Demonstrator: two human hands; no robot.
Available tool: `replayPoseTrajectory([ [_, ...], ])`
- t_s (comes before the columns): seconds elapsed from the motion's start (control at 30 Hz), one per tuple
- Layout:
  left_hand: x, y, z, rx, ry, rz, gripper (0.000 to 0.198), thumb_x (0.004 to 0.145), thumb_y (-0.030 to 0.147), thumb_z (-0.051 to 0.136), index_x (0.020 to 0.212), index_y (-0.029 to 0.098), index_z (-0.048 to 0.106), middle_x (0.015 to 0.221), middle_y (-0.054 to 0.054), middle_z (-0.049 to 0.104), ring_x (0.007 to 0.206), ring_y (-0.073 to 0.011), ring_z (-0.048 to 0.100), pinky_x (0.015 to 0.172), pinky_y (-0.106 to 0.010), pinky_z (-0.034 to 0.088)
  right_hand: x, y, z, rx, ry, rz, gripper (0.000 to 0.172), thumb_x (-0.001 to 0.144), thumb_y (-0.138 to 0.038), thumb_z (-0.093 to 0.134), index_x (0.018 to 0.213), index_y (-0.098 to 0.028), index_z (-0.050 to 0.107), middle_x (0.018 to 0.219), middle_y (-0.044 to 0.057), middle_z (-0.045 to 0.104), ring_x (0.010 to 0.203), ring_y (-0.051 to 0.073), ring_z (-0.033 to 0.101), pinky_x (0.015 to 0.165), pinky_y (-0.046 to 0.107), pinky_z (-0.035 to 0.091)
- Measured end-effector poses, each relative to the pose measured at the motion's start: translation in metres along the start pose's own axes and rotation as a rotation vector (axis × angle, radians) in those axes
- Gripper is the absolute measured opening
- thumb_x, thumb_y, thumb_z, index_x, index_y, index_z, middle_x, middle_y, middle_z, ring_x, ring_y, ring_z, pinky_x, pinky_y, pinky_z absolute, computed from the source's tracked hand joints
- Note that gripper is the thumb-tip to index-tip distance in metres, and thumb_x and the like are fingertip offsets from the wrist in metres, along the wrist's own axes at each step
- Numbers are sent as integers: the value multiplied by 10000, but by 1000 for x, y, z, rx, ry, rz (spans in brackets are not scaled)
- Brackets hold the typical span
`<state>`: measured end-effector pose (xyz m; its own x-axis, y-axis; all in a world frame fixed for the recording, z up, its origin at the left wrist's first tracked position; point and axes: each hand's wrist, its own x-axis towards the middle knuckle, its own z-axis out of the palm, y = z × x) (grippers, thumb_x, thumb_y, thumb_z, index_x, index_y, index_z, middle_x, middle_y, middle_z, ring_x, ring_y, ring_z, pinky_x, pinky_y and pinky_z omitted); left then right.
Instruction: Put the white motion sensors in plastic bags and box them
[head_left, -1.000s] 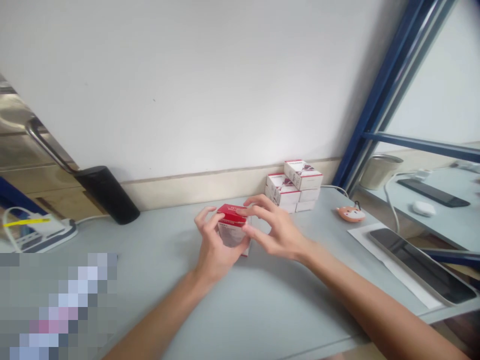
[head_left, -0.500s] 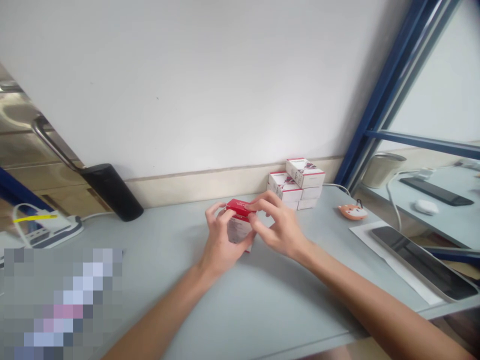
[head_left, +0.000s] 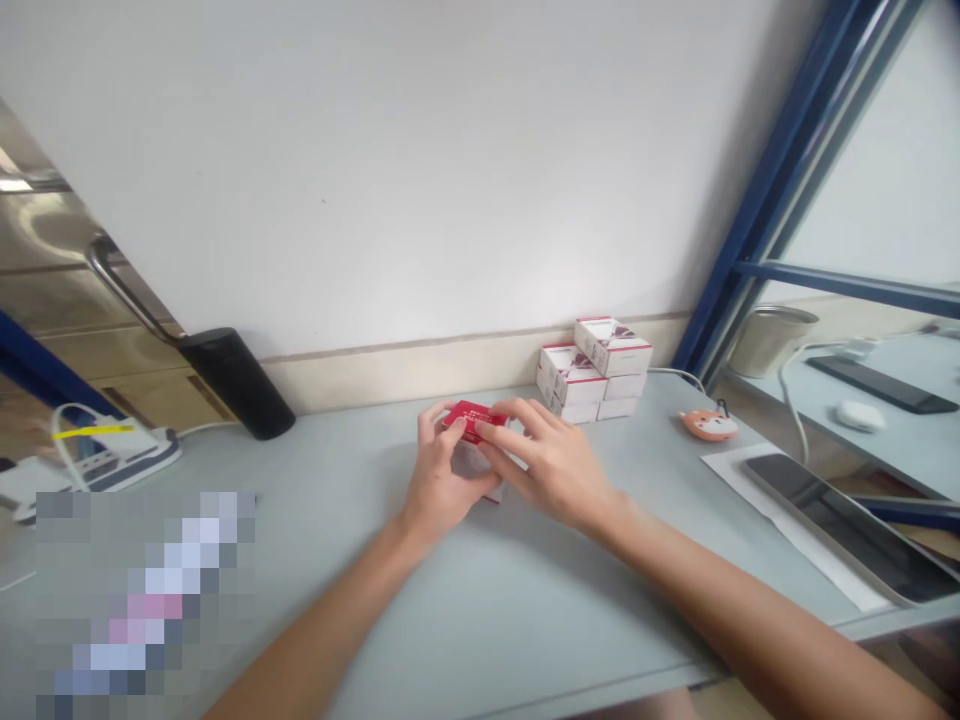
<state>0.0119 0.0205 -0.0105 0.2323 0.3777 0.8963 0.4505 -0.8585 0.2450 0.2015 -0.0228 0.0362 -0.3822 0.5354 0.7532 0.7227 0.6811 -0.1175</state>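
Both forearms reach in from the near edge, angled toward each other, hands meeting over the pale grey-blue desk (head_left: 337, 480). Between them: a small white cardboard box with a red top (head_left: 480, 411), red face up, in front of the wall. Hands hide much of its sides; cannot tell whether the base rests fully on the desk.

Left hand (head_left: 441, 485): wrist low, palm turned toward the box, fingers gripping it. Index finger bent onto the red top, other fingers round the far left side, thumb stretched across the lower near face.

Right hand (head_left: 559, 465): comes from the right, back of hand upward, knuckles arched. Fingers curled, tips touching the red top near its right edge, thumb tucked below; cannot tell whether they grip or merely press.

Beyond the right hand, near the wall: a stack of white cardboard boxes with red edges (head_left: 613, 350).
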Motion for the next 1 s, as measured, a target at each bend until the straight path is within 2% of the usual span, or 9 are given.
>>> replayPoseTrajectory([
  [0.13,1,-8,4,-70,33,-136,608,772,245,825,1284,283,499,1378,-115,507,1307,-292,592,1025,-490,556,-7,12,10,261,-6,111,337,1063,-357,551,1396,-321,584,1395,119,567,1083,230,665,901,416,601],
  [0.27,5,-25,2,-240,177,-668,494,826,501,776,1136,243,490,1198,-79,642,1065,-226,693,909,-367,575,-17,23,22,451,-245,180,916,985,-500,667,1678,-307,100,1577,209,381,1192,279,663,966,477,603],
  [0.33,6,-32,-3,-241,177,-829,439,878,583,687,1060,239,485,1036,-43,684,910,-204,705,809,-332,571,-20,22,27,453,-362,155,1044,933,-528,734,1682,-286,47,1584,219,403,1232,312,659,1002,484,582],
  [0.5,7,-39,-10,-209,-59,-857,397,951,601,553,940,209,622,861,-47,740,819,-242,713,738,-356,563,-21,10,32,290,-406,158,622,1002,-432,664,1560,-295,425,1382,142,607,1029,272,725,926,454,596],
  [0.6,7,-40,-8,-165,-186,-787,402,989,541,494,928,209,712,976,-70,776,962,-261,724,892,-391,566,-19,8,32,200,-330,124,590,988,-414,691,1520,-262,485,1281,139,668,1033,289,723,934,477,596],
  [0.73,2,-51,-8,-6,-223,-723,348,980,440,508,873,197,734,1074,-133,751,1150,-305,664,1104,-492,471,-18,9,36,168,-226,75,428,1025,-262,621,1449,-256,563,1331,139,695,1138,283,715,971,468,593],
  [0.83,-5,-60,-14,130,-233,-702,197,899,342,628,953,193,744,1131,-150,707,1237,-340,605,1151,-546,419,-22,9,44,210,-239,60,405,1018,-190,607,1415,-268,604,1392,107,699,1286,281,666,1115,530,525],
  [0.93,-8,-64,-20,240,-237,-703,271,854,234,658,1115,197,723,1190,-156,666,1223,-345,608,1119,-534,452,-27,12,57,287,-278,76,485,997,-121,586,1456,-277,599,1518,73,626,1479,283,521,1232,567,426],
  [1.0,-7,-65,-22,293,-234,-710,287,881,203,617,1155,203,704,1192,-156,656,1178,-335,631,1087,-511,483,-26,17,67,330,-283,73,518,997,-94,551,1477,-283,598,1561,52,589,1533,268,455,1243,523,434],
])
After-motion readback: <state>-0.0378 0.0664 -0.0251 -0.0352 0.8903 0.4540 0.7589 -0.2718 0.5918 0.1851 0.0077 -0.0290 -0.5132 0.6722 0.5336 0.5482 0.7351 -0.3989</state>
